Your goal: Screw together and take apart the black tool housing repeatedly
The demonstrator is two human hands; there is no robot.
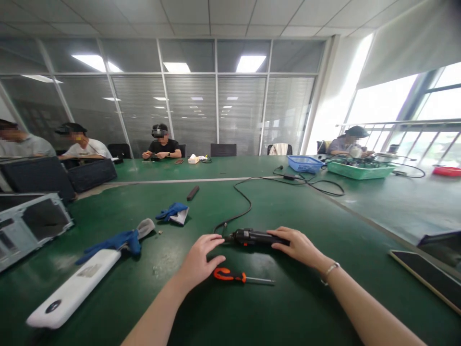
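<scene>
Table (288, 211): dark green, plain, with pale scuffed patches.
Power tool (252, 236): black, with a small red spot near its front end.
Cable (248, 202): black, at 12 o'clock from the power tool.
Screwdriver (230, 275): orange-red handle with black inlay and a silver shaft, at 6 o'clock from the power tool.
Near glove (118, 240): blue with a grey-white cuff, at 9 o'clock.
Far glove (173, 212): blue and white, at 10 o'clock.
Long casing (74, 288): white, with a dark oval mark and a grey label, at 8 o'clock.
Computer case (25, 226): silver-grey with a dark inside.
Basket (305, 164): blue, at 1 o'clock.
Tray (360, 170): light green, at 2 o'clock.
Flat slab (425, 274): black face with a tan edge, at 4 o'clock.
Bracelet (329, 271): silver.
Blinds (190, 110): grey, finely striped.
</scene>
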